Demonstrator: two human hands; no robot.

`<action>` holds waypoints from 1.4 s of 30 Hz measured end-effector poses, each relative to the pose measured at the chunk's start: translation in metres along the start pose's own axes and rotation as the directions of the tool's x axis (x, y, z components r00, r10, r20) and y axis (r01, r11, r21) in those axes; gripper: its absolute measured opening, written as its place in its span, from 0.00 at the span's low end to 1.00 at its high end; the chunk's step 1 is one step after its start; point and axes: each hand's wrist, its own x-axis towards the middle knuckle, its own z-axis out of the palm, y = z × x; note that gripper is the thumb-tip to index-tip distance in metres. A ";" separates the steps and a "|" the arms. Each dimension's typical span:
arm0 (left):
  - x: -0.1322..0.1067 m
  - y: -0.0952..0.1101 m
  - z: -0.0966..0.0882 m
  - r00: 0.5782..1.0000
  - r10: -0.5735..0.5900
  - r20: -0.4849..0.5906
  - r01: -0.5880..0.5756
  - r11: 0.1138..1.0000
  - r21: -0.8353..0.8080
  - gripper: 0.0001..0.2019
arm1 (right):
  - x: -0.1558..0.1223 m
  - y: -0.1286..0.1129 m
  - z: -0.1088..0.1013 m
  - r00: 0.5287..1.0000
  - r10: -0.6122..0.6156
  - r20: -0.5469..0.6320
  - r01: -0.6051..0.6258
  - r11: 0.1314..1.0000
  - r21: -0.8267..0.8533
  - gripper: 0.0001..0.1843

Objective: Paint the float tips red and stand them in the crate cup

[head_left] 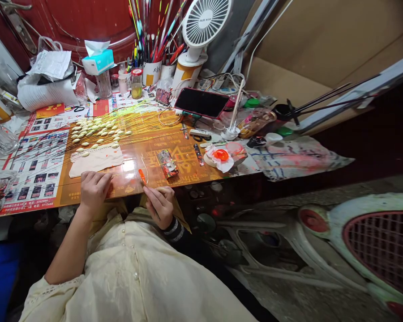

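My right hand [159,203] is closed around a thin paintbrush [142,175] at the table's front edge. The brush's orange end points up and away from me. To its left, my left hand [96,190] has its fingers bent together over the edge, beside a pale cloth [97,161]. Whatever its fingertips may pinch is hidden. Beyond the cloth lie several pale oval floats [100,129] on long thin stems. A paint-stained block [168,164] lies right of the brush, and farther right bright orange paint [220,155] sits on white tissue.
A phone [201,103] leans at the back, near a white fan [206,22]. Cups of brushes [152,74], a jar [136,84] and a tissue box [99,61] line the rear. Scissors [201,137] lie right of centre. A large standing fan [379,241] is at right.
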 end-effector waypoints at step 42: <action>-0.003 0.000 0.002 0.999 -0.039 -0.001 0.039 0.999 -0.038 0.08 | 0.003 -0.015 0.007 0.998 -0.037 0.043 0.035 0.999 0.027 0.32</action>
